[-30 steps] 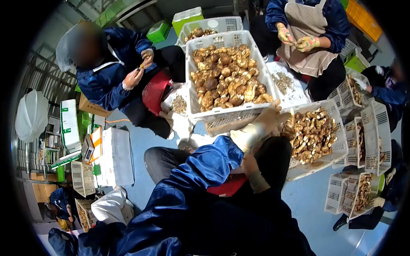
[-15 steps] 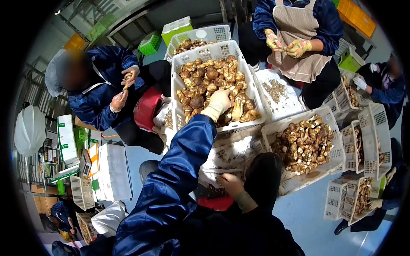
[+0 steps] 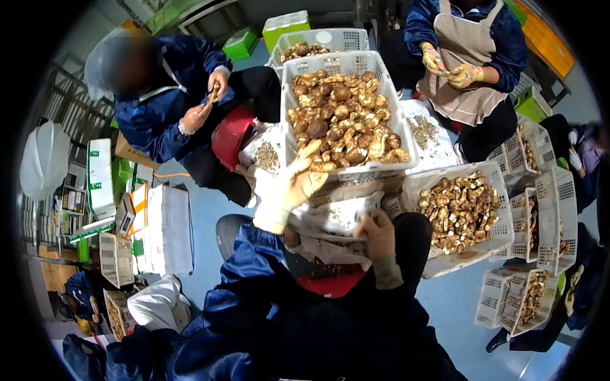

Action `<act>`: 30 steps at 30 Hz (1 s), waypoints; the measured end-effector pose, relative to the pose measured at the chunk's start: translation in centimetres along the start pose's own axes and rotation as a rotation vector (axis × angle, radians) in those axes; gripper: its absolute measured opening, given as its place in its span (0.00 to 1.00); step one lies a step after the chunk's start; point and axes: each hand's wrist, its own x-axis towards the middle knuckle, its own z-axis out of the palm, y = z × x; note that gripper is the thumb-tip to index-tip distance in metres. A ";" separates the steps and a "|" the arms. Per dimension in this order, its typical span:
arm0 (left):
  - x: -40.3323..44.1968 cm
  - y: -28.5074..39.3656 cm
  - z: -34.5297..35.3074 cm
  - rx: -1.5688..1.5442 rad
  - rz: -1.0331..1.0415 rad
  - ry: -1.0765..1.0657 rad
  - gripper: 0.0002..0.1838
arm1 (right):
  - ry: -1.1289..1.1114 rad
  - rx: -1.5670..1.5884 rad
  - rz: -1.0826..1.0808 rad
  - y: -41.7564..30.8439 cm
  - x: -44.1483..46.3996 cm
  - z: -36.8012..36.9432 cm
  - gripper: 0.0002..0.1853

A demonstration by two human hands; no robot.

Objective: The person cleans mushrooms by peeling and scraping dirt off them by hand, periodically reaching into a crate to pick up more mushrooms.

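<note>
Fingers splayed and seemingly empty, my left hand (image 3: 291,192) is held out toward eleven o'clock, at the near corner of the crate (image 3: 381,169). Its mushrooms (image 3: 343,117) sit at twelve, likely for easy reach. At one o'clock my right hand (image 3: 380,236) curls near my knee (image 3: 414,230); its grip I cannot tell.

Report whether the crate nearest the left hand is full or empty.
Well filled, not empty: mushrooms hide the floor of the crate, and bare wall shows above them. How deep they lie, I cannot tell.
</note>
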 end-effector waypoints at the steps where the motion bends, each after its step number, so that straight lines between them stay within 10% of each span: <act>1: -1.9 -0.8 0.1 -0.063 0.025 0.008 0.26 | 0.032 0.082 -0.114 -1.1 -0.1 1.5 0.07; 15: -15.3 -3.1 1.3 0.022 0.169 0.198 0.16 | -0.274 -0.553 -0.842 -4.1 -3.5 10.8 0.08; 21: -16.3 -3.4 1.0 0.067 0.125 0.216 0.17 | -0.190 -0.479 -0.360 -4.8 -4.9 10.4 0.09; 26: -16.2 -4.2 2.1 0.196 0.166 0.321 0.15 | -0.178 -0.592 -0.868 -3.3 -4.5 10.5 0.05; 30: -17.0 -3.7 2.3 0.214 0.025 0.240 0.14 | -0.224 -0.624 -0.530 -4.7 -5.0 9.8 0.03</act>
